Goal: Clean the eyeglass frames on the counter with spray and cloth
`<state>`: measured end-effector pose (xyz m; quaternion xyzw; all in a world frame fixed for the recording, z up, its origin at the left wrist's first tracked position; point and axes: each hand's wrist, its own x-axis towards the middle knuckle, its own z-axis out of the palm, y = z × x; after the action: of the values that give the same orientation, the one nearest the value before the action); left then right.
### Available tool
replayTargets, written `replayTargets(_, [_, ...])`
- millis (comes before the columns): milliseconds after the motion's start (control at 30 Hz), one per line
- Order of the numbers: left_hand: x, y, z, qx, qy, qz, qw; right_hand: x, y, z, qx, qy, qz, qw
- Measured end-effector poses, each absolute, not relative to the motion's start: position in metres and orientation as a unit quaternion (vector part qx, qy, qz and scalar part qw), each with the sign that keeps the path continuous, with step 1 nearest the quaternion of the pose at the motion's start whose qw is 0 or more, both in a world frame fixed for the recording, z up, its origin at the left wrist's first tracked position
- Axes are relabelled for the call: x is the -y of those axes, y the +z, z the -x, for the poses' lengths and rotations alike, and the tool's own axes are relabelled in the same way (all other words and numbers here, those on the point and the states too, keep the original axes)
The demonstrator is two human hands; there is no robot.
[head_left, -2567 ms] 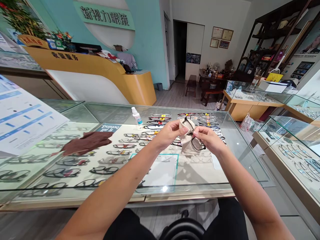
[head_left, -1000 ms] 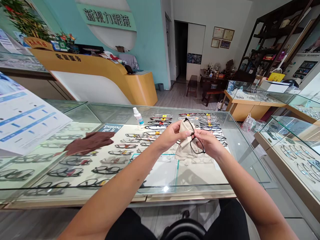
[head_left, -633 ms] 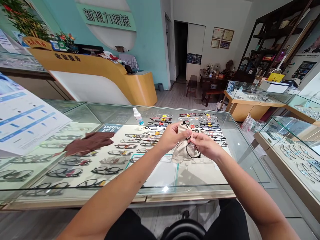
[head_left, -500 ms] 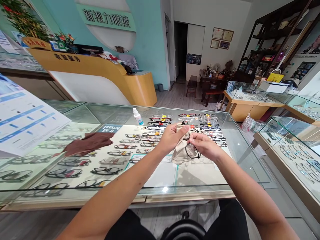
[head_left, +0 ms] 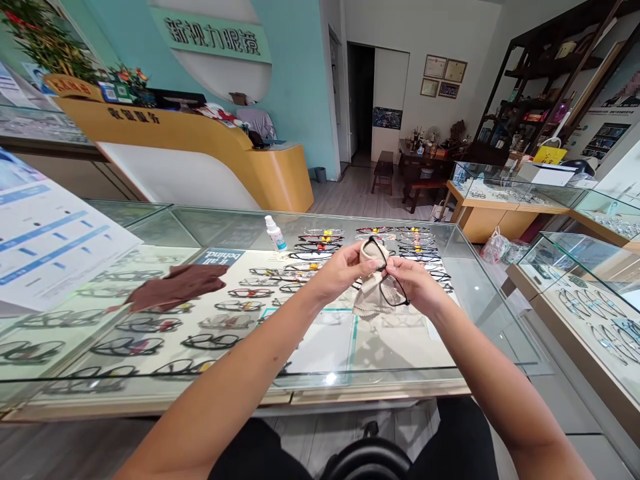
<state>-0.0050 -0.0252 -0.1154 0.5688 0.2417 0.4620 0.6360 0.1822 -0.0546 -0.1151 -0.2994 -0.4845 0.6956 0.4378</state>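
The step in hand looks to be wiping a pair of glasses [head_left: 395,291], held up above the table [head_left: 395,350] between the 2 hands, the frame tilted so that 1 lens sits high and the other low. The left hand [head_left: 343,272] is closed in a pinch, its thumb pressing the beige cloth [head_left: 369,297] against the upper lens; its other fingers are mostly hidden, so I cannot tell how they are set. The right hand [head_left: 415,280] grips the frame near the bridge between thumb and fingertips, nearly closed. The lower lens shows clear of the fingers, with the cloth hanging loose behind part of it. I judge that the upper lens is the one being worked, though how clean either is cannot be read here. The next move seems to call for rubbing with light, even pressure while the right hand steadies the bridge, then a shift of cloth to the lower lens if that needs it. The spray bottle [head_left: 275,235] stands on the table, beyond the hands, and a brown cloth [head_left: 175,287] lies to the left.
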Motion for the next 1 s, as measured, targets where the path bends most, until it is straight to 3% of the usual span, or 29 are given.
replayTargets(500, [0.038, -0.119, -0.011, -0.330, 0.568, -0.538, 0.528, 0.058, -0.127, -0.175, 0.513, 0.699, 0.272, 0.417])
replayTargets(833, [0.025, -0.123, -0.006, -0.239, 0.559, -0.415, 0.678, 0.058, -0.114, -0.181, 0.452, 0.702, 0.254, 0.488])
replayTargets(1000, [0.022, -0.128, -0.002, -0.228, 0.548, -0.395, 0.701, 0.058, -0.112, -0.181, 0.428, 0.701, 0.254, 0.511])
